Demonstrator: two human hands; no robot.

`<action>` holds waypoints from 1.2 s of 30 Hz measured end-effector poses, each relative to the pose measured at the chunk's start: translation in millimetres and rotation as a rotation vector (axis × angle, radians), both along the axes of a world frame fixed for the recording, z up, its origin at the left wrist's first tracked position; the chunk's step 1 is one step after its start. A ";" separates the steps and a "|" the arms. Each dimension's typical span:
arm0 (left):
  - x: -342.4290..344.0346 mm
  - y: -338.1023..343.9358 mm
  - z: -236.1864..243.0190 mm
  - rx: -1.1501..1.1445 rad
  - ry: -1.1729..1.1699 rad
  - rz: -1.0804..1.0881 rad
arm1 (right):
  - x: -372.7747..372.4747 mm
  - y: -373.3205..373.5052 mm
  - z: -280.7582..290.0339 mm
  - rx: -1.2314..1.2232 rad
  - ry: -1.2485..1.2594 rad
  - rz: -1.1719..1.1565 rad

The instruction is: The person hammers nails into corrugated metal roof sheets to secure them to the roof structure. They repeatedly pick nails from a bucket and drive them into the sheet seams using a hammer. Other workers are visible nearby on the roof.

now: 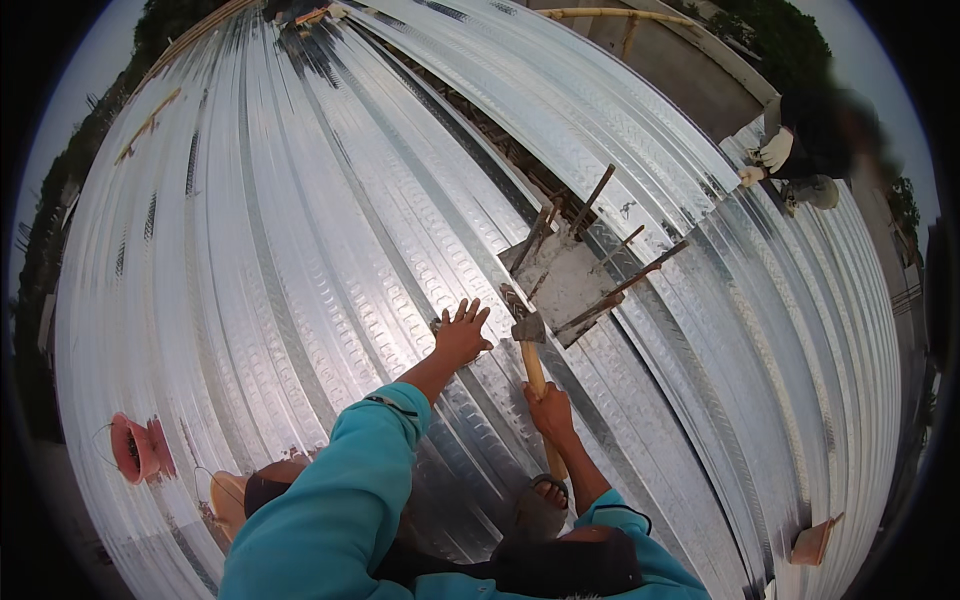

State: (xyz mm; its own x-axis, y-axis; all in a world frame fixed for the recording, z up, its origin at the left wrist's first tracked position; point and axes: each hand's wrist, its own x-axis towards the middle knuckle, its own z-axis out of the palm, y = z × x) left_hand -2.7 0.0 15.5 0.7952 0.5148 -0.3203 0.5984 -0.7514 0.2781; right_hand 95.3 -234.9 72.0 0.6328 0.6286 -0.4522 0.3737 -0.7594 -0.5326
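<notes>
My left hand (pixel 462 332) lies with its fingers spread on the ribbed metal decking (pixel 330 300). A wooden-handled hammer (pixel 533 366) is gripped in my right hand (pixel 550 408), and its grey metal head points away from me. The hammer head is over the decking, close to the near left corner of a square concrete column top (pixel 570 280). Several rusty reinforcing bars (pixel 600 200) stick up from that column top. My sandalled foot (pixel 545 503) stands on the sheets just below the right hand.
A co-worker's gloved hands (pixel 768 160) are at the sheets on the upper right. On the left sits a reddish bucket (pixel 135 450), with an orange-tan container (pixel 228 500) by my left arm. A reddish piece (pixel 815 540) lies lower right. A long gap (pixel 480 120) runs beyond the column.
</notes>
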 end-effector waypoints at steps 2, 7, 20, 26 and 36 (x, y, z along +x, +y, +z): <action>-5.6 5.6 6.0 -0.018 0.014 -0.030 | 1.3 -19.3 0.9 0.054 0.051 -0.003; -36.4 29.0 46.7 -0.115 0.197 -0.336 | 12.0 -64.5 -19.5 -0.026 -0.035 0.128; -76.5 44.5 66.9 0.000 0.211 -0.648 | 10.5 -114.7 -86.9 0.134 0.361 0.005; -82.7 53.9 55.7 -0.005 0.162 -0.652 | 10.9 -102.1 -66.7 0.058 0.512 -0.057; -101.3 35.2 85.2 0.020 0.151 -0.290 | -0.4 -101.6 -85.7 0.014 0.148 -0.034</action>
